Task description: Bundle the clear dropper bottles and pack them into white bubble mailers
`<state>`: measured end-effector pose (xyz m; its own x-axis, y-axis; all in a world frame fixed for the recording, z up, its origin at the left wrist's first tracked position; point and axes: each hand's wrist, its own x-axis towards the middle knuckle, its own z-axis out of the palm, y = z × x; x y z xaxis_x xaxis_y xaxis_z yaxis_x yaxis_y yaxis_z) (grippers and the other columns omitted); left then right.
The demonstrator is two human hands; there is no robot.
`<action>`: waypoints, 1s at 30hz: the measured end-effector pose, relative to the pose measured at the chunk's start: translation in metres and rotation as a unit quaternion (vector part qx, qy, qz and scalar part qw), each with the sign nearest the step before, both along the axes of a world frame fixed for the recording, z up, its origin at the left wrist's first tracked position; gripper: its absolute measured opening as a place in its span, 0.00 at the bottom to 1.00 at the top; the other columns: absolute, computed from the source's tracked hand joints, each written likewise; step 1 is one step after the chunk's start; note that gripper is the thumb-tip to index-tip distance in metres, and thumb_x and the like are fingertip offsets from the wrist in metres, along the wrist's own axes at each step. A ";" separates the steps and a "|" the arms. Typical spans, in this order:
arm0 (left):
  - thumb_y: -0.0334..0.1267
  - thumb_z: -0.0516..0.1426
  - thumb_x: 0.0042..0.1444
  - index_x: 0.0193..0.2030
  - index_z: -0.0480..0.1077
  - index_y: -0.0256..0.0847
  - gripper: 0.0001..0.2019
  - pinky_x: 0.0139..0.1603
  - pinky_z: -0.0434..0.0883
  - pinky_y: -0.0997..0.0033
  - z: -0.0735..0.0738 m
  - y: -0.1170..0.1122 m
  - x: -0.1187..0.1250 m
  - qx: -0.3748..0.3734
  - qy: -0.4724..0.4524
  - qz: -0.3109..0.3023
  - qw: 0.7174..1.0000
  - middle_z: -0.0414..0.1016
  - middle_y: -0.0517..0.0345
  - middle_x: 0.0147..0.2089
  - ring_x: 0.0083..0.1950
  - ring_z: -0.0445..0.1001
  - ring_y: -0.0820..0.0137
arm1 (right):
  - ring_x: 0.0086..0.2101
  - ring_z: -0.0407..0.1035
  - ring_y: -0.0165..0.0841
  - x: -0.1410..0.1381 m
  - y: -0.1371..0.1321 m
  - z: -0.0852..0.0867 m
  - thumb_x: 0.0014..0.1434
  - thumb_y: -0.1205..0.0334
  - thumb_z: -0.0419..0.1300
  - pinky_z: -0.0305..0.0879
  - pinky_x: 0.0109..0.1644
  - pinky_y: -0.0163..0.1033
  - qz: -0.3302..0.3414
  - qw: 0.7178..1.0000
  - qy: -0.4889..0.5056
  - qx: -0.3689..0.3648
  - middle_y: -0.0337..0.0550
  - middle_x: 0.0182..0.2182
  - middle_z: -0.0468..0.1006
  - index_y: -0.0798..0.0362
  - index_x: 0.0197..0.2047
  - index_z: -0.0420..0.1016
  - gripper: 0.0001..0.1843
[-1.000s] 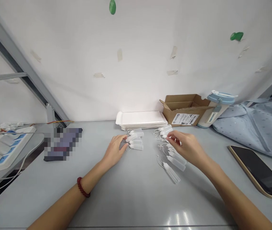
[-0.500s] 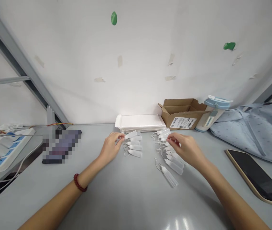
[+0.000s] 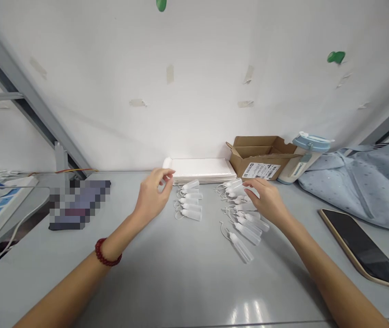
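Observation:
My left hand is raised beside the left row of small translucent squeeze bottles, with nothing in its fingers. Its thumb and forefinger are curved and apart. Each bottle has a white tip with a thin looped cap strap. My right hand hovers at the right-hand group of the same bottles, fingertips close to the far ones. Thumb and forefinger are apart there, and I see no bottle between them. Part of that group is hidden behind the hand.
A stack of white padded envelopes lies against the wall, next to an open cardboard box. A blue-lidded cup, a light blue cloth bag and a phone are on the right. A power strip is on the left.
My left hand has let go of the far bottle in the left row and drawn back left. The right hand has opened slightly and moved off the bottles. The view has shifted a little.

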<state>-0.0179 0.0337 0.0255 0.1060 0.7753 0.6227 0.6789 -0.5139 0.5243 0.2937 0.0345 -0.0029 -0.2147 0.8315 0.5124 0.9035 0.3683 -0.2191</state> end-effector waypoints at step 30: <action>0.39 0.49 0.54 0.46 0.68 0.39 0.14 0.31 0.66 0.72 -0.037 -0.004 -0.005 -0.150 0.041 0.044 0.987 0.73 0.57 0.35 0.34 0.70 0.68 | 0.45 0.66 0.44 -0.008 0.018 -0.012 0.56 0.69 0.53 0.54 0.45 0.47 -0.040 0.994 -0.074 -0.069 0.50 0.42 0.76 0.53 0.40 0.69 0.08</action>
<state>-0.0225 0.0294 -0.0118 0.0713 0.9316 0.3565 0.7604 -0.2821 0.5850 0.2857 0.0525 -0.0150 -0.2085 0.9093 0.3601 0.9550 0.2687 -0.1257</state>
